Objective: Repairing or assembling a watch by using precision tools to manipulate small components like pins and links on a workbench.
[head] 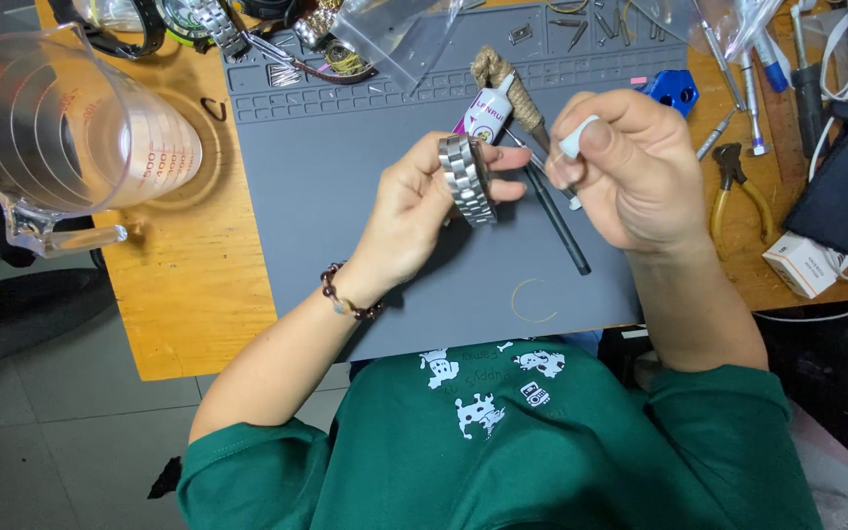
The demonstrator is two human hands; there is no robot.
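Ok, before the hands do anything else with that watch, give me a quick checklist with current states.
1. Left hand grips the steel watch at its bracelet: ok.
2. Right hand pinches a small white piece: ok.
3. Watch held above the grey mat, not past the table edge: ok.
4. White piece touching the watch: not ok, a gap shows.
5. Black rod lying on the mat below the hands, not in the way: ok.
6. Watch face state: cannot tell, seen edge-on.
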